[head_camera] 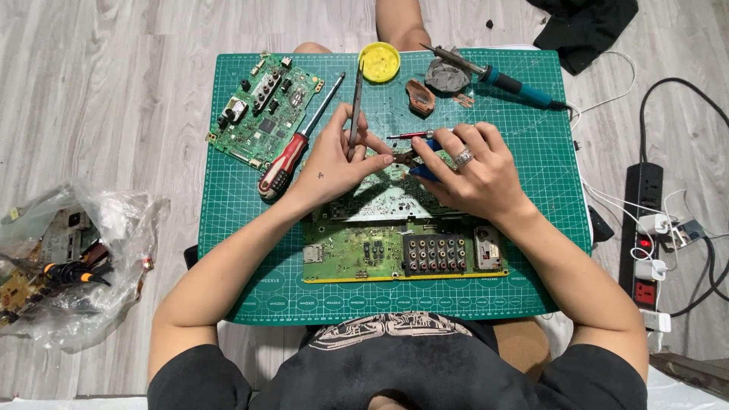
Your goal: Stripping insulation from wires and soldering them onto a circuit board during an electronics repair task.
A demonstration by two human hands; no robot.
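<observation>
A large green circuit board (364,254) lies on the green cutting mat (243,228) in front of me, with rows of round sockets near its right end. My left hand (338,161) grips a thin metal tool (355,102) that stands up over the board's far edge. My right hand (471,171), with a ring on one finger, holds blue-handled pliers (420,161) whose jaws point left toward the left hand's fingertips. Both hands meet over the board's far edge and hide what lies beneath them.
A smaller green circuit board (262,110) and a red-handled screwdriver (292,152) lie at the mat's left. A yellow round tin (379,61), a brown holder (420,97), a soldering iron (501,78) lie at the far edge. A power strip (644,228) is right, a plastic bag of parts (64,262) left.
</observation>
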